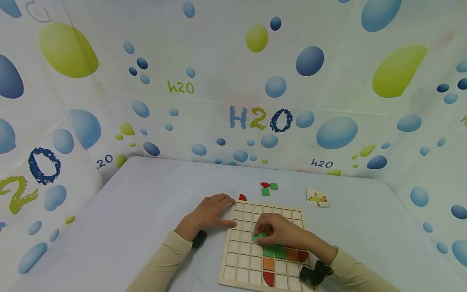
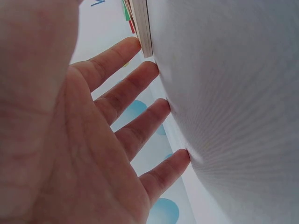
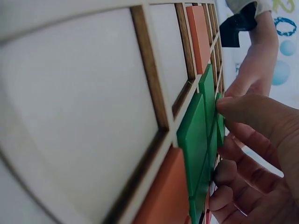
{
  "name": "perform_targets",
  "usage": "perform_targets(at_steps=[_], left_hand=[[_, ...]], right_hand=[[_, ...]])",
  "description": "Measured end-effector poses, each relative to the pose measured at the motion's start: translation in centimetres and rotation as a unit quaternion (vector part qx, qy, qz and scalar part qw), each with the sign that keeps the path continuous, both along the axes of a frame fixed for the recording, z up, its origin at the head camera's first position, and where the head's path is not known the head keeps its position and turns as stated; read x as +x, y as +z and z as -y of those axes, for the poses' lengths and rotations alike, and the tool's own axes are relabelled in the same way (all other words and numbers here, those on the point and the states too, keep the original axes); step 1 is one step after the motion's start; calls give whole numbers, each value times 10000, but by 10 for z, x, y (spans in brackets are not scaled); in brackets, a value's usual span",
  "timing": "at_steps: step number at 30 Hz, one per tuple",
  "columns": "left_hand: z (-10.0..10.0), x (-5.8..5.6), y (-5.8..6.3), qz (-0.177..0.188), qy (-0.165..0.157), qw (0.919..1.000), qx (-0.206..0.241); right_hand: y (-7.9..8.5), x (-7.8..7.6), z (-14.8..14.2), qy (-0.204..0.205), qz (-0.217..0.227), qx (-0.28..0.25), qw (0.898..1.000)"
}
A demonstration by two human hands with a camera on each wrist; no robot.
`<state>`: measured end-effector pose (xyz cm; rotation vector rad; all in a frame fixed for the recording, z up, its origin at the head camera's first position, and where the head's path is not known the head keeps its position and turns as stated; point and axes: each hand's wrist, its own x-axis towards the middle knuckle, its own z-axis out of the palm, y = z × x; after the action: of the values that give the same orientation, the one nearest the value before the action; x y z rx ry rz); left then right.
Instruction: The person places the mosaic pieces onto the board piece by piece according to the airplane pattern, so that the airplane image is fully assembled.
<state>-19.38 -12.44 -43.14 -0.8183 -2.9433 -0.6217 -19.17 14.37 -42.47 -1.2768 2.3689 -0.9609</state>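
Note:
A wooden grid board point(image 1: 233, 259) lies on the white table. My left hand point(image 1: 211, 213) rests at its far left corner, with the thumb over the left edge. In the left wrist view its fingers point(image 2: 135, 81) are spread, tips down on the cloth and beside the board's edge. Over the middle of the grid, my right hand point(image 1: 279, 230) pinches a green square tile point(image 3: 220, 120) at a cell. Nearer me, green tiles point(image 1: 268, 251), an orange square point(image 1: 268, 264) and a red quarter-circle point(image 1: 268, 279) sit in cells. Another orange square point(image 1: 292, 254) and red piece point(image 1: 303, 256) lie to the right.
Beyond the board are a red piece point(image 1: 265, 185) and two green squares, one nearer point(image 1: 265, 192) and one farther point(image 1: 274, 186). Another red piece point(image 1: 242, 197) lies by the far left corner. A printed pattern card point(image 1: 318, 198) lies at the far right. A patterned curtain point(image 1: 219, 101) surrounds the table.

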Motion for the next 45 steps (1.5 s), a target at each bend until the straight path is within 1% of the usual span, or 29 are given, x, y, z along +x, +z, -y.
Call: perform_targets(at_steps=[2, 5, 11, 17, 22, 27, 35, 39, 42, 45], left_hand=[[0, 0, 0, 4, -3, 10000, -5], [0, 0, 0, 6, 18, 10000, -15], [0, 0, 0, 13, 46, 10000, -13], [-1, 0, -1, -11, 19, 10000, -34], [-1, 1, -1, -39, 36, 10000, -69], [-2, 3, 0, -32, 23, 10000, -49], [-2, 1, -1, -45, 23, 9999, -132], [-1, 1, 0, 0, 41, 9999, -125], [-1, 3, 1, 9, 44, 9999, -110], [-1, 3, 0, -1, 52, 9999, -98]], right_hand=[[0, 0, 0, 49, -91, 6, 9999], [0, 0, 0, 73, -101, 23, 9999], [0, -2, 0, 95, 12, 56, 9999], [-1, -7, -3, 182, 124, -112, 9997], [-3, -14, -5, -90, 22, -145, 9999], [-4, -20, -7, -413, 15, -108, 9991], [-3, -30, -13, -541, -351, -375, 9972], [-3, -38, -16, -704, -399, -376, 9960], [-2, -43, -18, -857, -349, -365, 9950], [-1, -49, -19, -923, -341, -417, 9943]])
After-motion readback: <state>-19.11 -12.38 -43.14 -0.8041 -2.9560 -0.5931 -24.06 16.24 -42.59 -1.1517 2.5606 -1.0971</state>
